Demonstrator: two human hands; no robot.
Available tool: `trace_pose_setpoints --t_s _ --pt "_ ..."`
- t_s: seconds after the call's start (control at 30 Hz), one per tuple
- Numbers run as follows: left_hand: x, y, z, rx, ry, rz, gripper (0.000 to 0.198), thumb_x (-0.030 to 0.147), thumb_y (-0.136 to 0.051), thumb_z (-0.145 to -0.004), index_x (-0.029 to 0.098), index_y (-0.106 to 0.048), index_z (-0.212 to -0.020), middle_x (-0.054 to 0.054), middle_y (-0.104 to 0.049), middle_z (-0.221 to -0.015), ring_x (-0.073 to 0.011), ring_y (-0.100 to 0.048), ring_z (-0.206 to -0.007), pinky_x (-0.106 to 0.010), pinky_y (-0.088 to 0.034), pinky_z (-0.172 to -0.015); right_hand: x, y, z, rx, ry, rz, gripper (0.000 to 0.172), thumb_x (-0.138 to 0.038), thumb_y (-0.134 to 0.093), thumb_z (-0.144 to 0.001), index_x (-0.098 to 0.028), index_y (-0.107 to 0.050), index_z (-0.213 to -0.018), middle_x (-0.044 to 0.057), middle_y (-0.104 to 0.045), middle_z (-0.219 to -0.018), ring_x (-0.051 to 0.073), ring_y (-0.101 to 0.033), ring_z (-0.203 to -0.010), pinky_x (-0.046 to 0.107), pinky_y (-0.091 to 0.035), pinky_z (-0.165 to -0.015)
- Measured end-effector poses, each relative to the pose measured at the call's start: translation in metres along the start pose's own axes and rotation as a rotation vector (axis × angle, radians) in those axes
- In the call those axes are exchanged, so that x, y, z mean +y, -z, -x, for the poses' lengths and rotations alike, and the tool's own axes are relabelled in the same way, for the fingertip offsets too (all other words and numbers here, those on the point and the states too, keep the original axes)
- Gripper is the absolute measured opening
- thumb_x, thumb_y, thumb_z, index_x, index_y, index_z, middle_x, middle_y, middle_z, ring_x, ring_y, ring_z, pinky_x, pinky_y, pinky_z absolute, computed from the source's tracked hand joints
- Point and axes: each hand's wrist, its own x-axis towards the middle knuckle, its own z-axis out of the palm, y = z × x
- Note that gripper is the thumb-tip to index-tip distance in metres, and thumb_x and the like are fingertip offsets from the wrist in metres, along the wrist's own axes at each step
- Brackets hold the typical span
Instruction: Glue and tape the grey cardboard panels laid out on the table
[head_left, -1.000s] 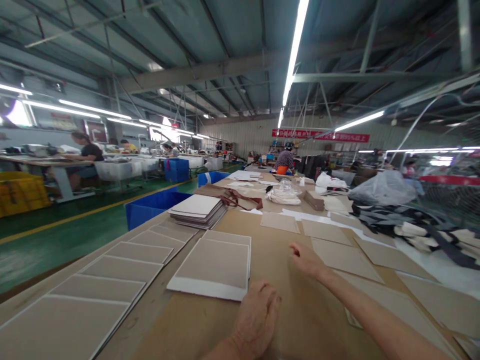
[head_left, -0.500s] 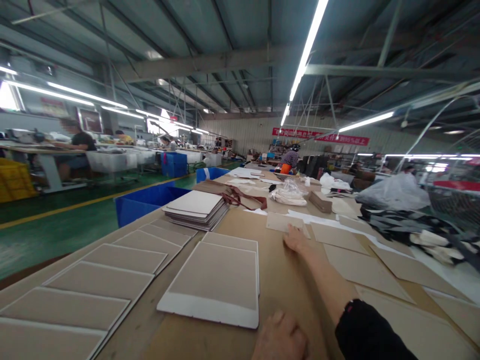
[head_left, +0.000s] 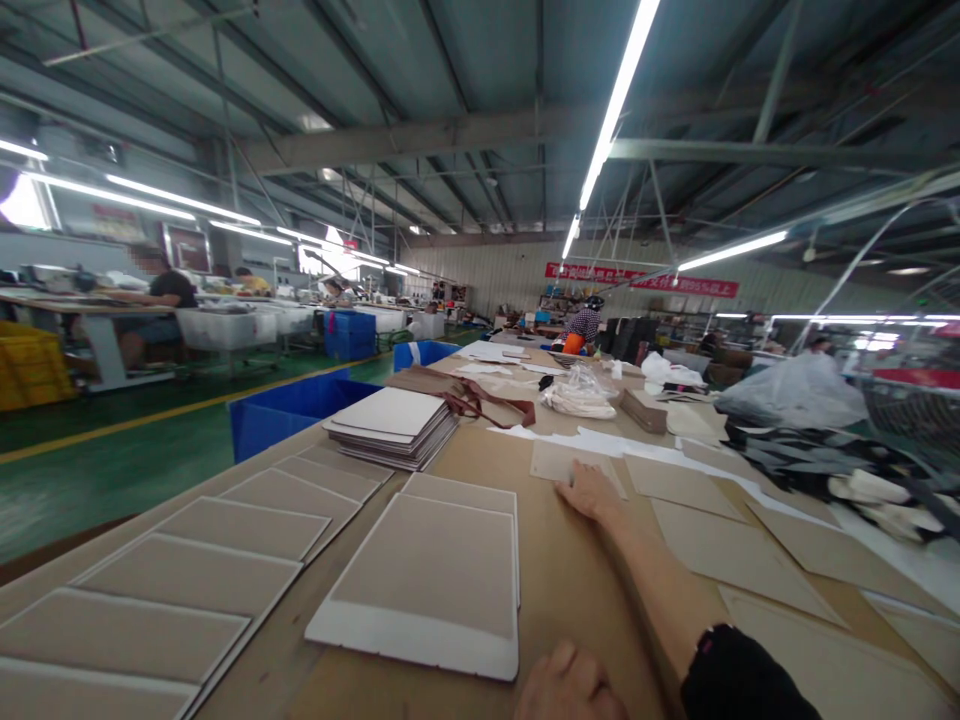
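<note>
One small panel (head_left: pixel 551 460) lies on the tabletop (head_left: pixel 551 580), right of the stacked boards (head_left: pixel 394 412); right hand (head_left: pixel 592 491) over its near edge, grip indeterminable. Left hand (head_left: pixel 572 688) near, fingers curled, any hold hidden. Off-centre pressure could skew the panel.

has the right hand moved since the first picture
Yes: the right hand has moved forward, judged against the stack of boards, and now overlaps the tan panel in this view.

1. Head-worn view, looking forward and down along a long, flat, brown-topped worktable (head_left: pixel 559 590);
2. bare left hand (head_left: pixel 570 688) nearest, at the bottom edge; bare right hand (head_left: pixel 592 492) slightly farther;
3. long red banner with white lettering (head_left: pixel 690 287) far ahead, facing the camera.
</note>
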Motion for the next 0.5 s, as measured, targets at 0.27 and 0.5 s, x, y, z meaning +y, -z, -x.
trace_pose_setpoints --t_s 0.27,0.5 --pt "0.034 0.060 0.028 0.165 -0.116 0.054 0.039 0.021 -0.060 -0.073 0.017 -0.062 -0.112 -0.011 -0.058 -0.122 -0.0275 -0.048 -0.113 -0.039 -0.040 -0.101 -0.010 0.018 0.093 0.010 0.168 0.030 0.066 -0.052 -0.048 -0.086 -0.009 -0.049 -0.135 0.019 -0.058 -0.130 0.030 -0.045 -0.127 0.036 -0.032 -0.103" --pt "0.049 0.063 0.042 0.292 -0.007 -0.064 0.056 0.012 -0.046 -0.078 0.006 -0.046 -0.133 -0.017 -0.045 -0.140 -0.0280 -0.035 -0.133 -0.044 -0.023 -0.116 0.002 0.033 0.185 -0.070 0.224 0.019 0.068 -0.051 -0.048 -0.086 -0.006 -0.048 -0.136 0.020 -0.058 -0.128 0.031 -0.047 -0.122 0.038 -0.033 -0.103"
